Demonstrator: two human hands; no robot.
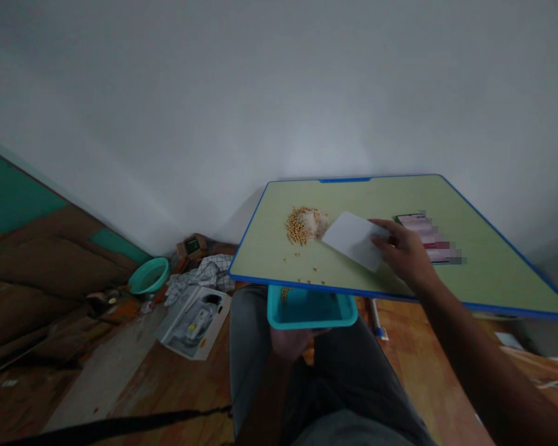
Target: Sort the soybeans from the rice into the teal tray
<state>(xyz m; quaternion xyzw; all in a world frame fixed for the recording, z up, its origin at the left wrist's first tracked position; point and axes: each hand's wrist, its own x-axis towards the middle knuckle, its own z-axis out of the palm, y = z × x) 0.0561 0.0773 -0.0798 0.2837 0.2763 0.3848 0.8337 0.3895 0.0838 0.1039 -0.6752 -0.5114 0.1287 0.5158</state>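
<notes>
My right hand (402, 248) pinches a flat white card (354, 238) over the pale green tabletop. The card's left corner is close to a pile of tan beans (297, 226) mixed with a whitish grainy heap (312, 220). A few loose beans lie between the pile and the table's near edge. My left hand (291, 342) holds a turquoise plastic tray (311, 323) from beneath, just under that edge and above my lap. Some beans rest in the tray's left end. The left fingers are mostly hidden under it.
The table (376, 192) has a blue rim and stands against a white wall. A phone (428, 238) lies to the right of my hand. On the floor at left are a green basin (149, 275), a checked cloth (209, 272) and an open white box (195, 325).
</notes>
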